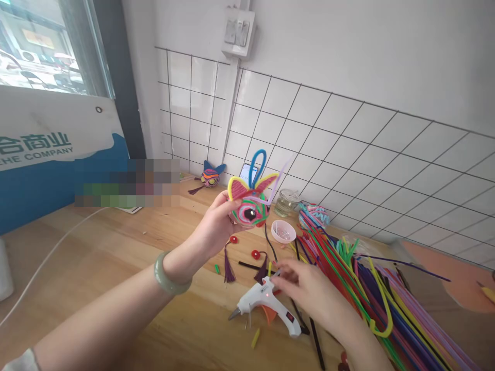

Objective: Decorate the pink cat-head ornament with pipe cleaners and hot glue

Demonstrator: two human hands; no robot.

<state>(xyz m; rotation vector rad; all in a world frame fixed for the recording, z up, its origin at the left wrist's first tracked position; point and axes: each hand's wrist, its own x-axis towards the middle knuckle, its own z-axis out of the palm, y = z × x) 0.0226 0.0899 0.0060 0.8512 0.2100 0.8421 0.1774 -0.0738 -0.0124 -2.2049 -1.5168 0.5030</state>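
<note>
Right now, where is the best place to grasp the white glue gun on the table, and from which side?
Probably the handle of the glue gun, from above: it lies flat on the table, handle toward the right hand, metal nozzle pointing left.

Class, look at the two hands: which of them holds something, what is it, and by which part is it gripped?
The left hand holds the pipe-cleaner animal head by its lower left side. The right hand holds nothing clearly; its fingertips are at the glue gun.
</note>
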